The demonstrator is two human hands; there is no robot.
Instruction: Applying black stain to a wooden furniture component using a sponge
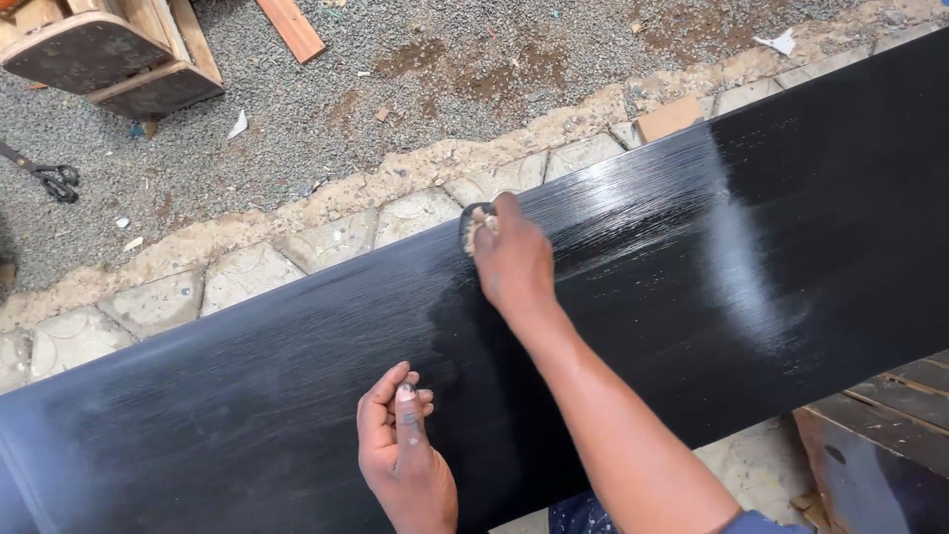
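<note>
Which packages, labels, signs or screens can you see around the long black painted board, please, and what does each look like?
None are in view: no package, label, sign or screen.
Only small white paper scraps lie on the grey gravel, with no print to make out.

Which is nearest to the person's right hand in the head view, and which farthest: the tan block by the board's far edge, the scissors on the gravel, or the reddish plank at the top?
From the right hand, which holds a pale wad against the black board:
1. Tan block, up and to the right by the board's far edge.
2. Reddish plank, top, left of centre.
3. Scissors, far left on the gravel.
</note>
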